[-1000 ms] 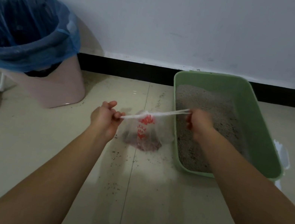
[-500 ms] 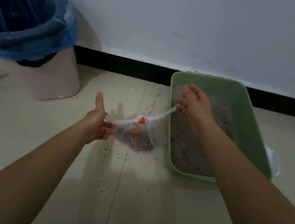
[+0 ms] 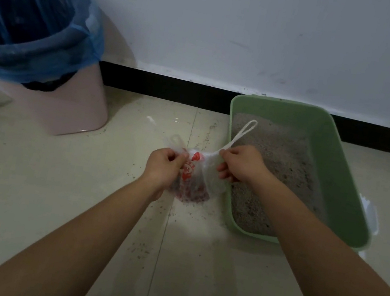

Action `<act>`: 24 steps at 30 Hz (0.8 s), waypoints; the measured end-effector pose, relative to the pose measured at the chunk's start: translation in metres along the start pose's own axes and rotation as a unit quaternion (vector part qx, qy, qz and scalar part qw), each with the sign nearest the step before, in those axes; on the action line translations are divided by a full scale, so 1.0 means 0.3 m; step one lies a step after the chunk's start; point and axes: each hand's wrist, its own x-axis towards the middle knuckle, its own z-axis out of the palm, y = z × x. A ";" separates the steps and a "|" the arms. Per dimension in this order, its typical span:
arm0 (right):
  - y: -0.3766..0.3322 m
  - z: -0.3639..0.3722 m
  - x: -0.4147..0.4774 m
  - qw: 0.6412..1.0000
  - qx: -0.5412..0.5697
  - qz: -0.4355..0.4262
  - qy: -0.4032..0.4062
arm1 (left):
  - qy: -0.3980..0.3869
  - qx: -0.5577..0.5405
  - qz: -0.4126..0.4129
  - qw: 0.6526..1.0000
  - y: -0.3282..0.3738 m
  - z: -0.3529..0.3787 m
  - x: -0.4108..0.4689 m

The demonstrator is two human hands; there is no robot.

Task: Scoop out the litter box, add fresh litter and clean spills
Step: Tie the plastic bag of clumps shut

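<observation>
Both hands, left hand [image 3: 163,165] and right hand [image 3: 239,163], pinch the handles of the small plastic bag [image 3: 193,181] on the floor [image 3: 49,200] beside the litter box [image 3: 340,173], trash bin [image 3: 43,84] far left

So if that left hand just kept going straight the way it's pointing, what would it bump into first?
Probably the small plastic bag itself: the left hand already pinches its near side and points up and right across it. Past the bag comes the right hand, then the green litter box. One view, so depth is uncertain.
</observation>
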 end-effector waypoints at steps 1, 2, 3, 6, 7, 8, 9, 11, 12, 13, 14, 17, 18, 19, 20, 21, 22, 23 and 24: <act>-0.010 0.019 0.004 1.000 -0.003 0.009 -0.010 | 0.015 -0.006 0.010 1.000 0.006 0.007 -0.009; -0.020 0.039 0.005 1.000 -0.004 0.021 -0.018 | 0.025 -0.018 0.015 0.999 0.008 0.006 -0.015; -0.027 0.060 0.009 0.999 0.001 0.032 -0.020 | 0.031 -0.034 0.016 0.999 0.010 0.001 -0.017; -0.048 0.124 0.022 0.997 0.063 0.039 0.023 | 0.041 -0.096 0.012 0.994 0.019 -0.043 -0.023; -0.053 0.146 0.029 0.995 0.090 0.029 0.037 | 0.052 -0.116 0.013 0.992 0.022 -0.064 -0.025; -0.062 0.168 0.034 0.993 0.110 0.019 0.041 | 0.065 -0.133 0.016 0.989 0.026 -0.084 -0.026; -0.070 0.192 0.040 0.992 0.118 0.014 0.032 | 0.079 -0.143 0.021 0.986 0.030 -0.104 -0.026; -0.084 0.247 0.047 0.994 0.105 0.019 0.010 | 0.109 -0.147 0.025 0.983 0.032 -0.141 -0.022; -0.087 0.274 0.047 0.995 0.097 0.029 0.008 | 0.121 -0.150 0.020 0.981 0.030 -0.155 -0.019; -0.087 0.300 0.045 0.995 0.087 0.041 0.014 | 0.130 -0.151 0.009 0.980 0.019 -0.166 -0.012; -0.083 0.323 0.043 0.996 0.073 0.049 0.028 | 0.134 -0.147 -0.005 0.980 0.002 -0.174 -0.006; -0.038 0.364 0.052 0.994 0.028 0.073 0.075 | 0.127 -0.103 -0.043 0.986 -0.086 -0.185 0.005; -0.020 0.367 0.057 0.992 0.018 0.087 0.084 | 0.119 -0.092 -0.054 0.987 -0.115 -0.188 0.008; -0.003 0.363 0.066 0.991 0.007 0.102 0.089 | 0.112 -0.082 -0.065 0.988 -0.140 -0.190 0.014; 0.011 0.355 0.073 0.989 -0.007 0.114 0.089 | 0.108 -0.071 -0.074 0.989 -0.156 -0.191 0.023; 0.021 0.345 0.080 0.989 -0.020 0.119 0.088 | 0.107 -0.060 -0.082 0.989 -0.161 -0.191 0.032; 0.028 0.336 0.086 0.989 -0.030 0.115 0.091 | 0.105 -0.052 -0.087 0.989 -0.161 -0.192 0.043; 0.033 0.328 0.091 0.990 -0.031 0.103 0.096 | 0.102 -0.048 -0.087 0.990 -0.154 -0.191 0.051; 0.036 0.322 0.094 0.991 -0.024 0.082 0.107 | 0.097 -0.046 -0.079 0.991 -0.145 -0.189 0.061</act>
